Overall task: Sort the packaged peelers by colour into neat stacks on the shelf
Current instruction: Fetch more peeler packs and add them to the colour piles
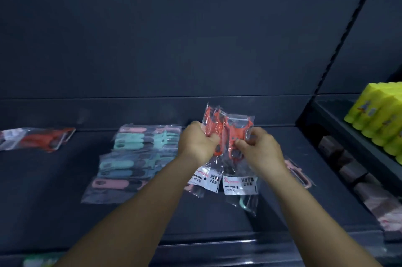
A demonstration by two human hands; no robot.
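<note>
Above the dark shelf point(54, 212) I hold red peelers in clear bags with white labels. My left hand point(196, 141) grips one red packaged peeler point(212, 123). My right hand point(260, 149) grips another red packaged peeler point(238, 129) beside it; the two bags overlap. A spread of teal, blue and pink packaged peelers point(132, 158) lies on the shelf left of my hands. A separate red packaged peeler point(41, 139) lies at the far left. A pink packaged peeler point(299, 173) lies right of my right wrist, and a teal one point(244, 202) shows beneath the held bags.
A dark back panel rises behind the shelf. On the neighbouring shelf to the right stand yellow-green packages point(378, 119), with brownish packs point(356, 171) on the level below. The shelf's front lip point(206, 242) runs under my forearms.
</note>
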